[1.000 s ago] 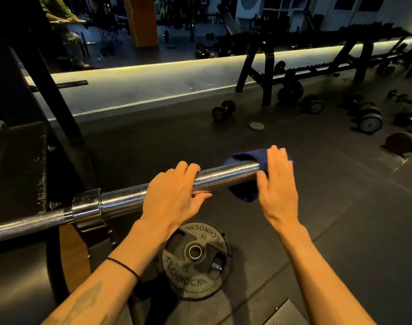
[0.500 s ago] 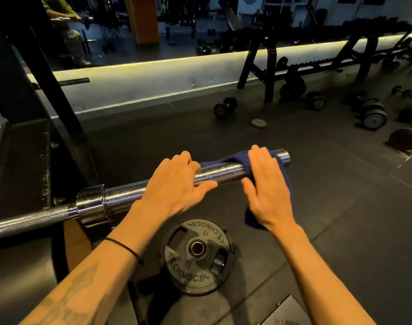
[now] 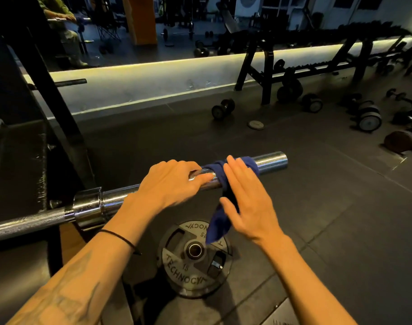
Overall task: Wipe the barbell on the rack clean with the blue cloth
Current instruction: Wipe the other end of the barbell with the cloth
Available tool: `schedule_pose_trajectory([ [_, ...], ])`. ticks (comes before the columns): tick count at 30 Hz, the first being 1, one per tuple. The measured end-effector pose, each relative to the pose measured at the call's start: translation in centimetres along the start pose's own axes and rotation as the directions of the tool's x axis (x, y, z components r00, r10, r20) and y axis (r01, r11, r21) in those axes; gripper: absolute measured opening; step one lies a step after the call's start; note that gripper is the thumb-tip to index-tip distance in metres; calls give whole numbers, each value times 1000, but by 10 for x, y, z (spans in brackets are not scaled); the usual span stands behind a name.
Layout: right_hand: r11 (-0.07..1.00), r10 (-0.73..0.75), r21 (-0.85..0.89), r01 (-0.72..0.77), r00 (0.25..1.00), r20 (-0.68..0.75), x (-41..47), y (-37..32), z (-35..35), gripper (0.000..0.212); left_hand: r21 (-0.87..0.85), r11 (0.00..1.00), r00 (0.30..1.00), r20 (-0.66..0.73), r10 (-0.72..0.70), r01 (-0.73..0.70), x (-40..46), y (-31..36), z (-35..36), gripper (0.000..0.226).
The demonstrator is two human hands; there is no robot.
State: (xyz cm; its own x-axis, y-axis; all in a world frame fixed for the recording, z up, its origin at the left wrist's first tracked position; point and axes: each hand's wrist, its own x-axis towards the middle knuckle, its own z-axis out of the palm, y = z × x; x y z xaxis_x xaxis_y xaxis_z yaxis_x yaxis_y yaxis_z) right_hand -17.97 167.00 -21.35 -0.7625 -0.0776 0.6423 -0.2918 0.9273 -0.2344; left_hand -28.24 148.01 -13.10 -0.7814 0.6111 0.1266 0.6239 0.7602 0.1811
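My right hand (image 3: 247, 198) has slid the cloth (image 3: 221, 207) inward along the bar (image 3: 270, 161), away from its tip. A second ago the cloth covered the bar's end; now the bare end shows past my hand, and the cloth bunches beside my left hand (image 3: 169, 184), its tail hanging lower under the bar.
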Motion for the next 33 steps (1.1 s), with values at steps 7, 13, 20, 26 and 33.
schedule_pose_trajectory([
  [7,887,462,122,-445,856,-231,7,40,-2,68,49,999,998,-55,11,-8,-3,-2,4,51],
  [13,899,415,238,-368,890,-188,5,-46,30,73,96,995,985,-170,44,-28,-11,5,14,62],
  [20,984,121,-122,-127,991,-52,0,39,-14,65,107,985,976,-153,153,-138,-10,-2,13,64],
  [26,856,516,135,-498,824,-234,9,36,0,71,-42,991,990,-59,125,-128,-4,-8,4,57],
  [33,989,141,57,-138,988,-56,-4,-15,11,71,-159,987,979,198,53,-22,16,-14,-3,56],
])
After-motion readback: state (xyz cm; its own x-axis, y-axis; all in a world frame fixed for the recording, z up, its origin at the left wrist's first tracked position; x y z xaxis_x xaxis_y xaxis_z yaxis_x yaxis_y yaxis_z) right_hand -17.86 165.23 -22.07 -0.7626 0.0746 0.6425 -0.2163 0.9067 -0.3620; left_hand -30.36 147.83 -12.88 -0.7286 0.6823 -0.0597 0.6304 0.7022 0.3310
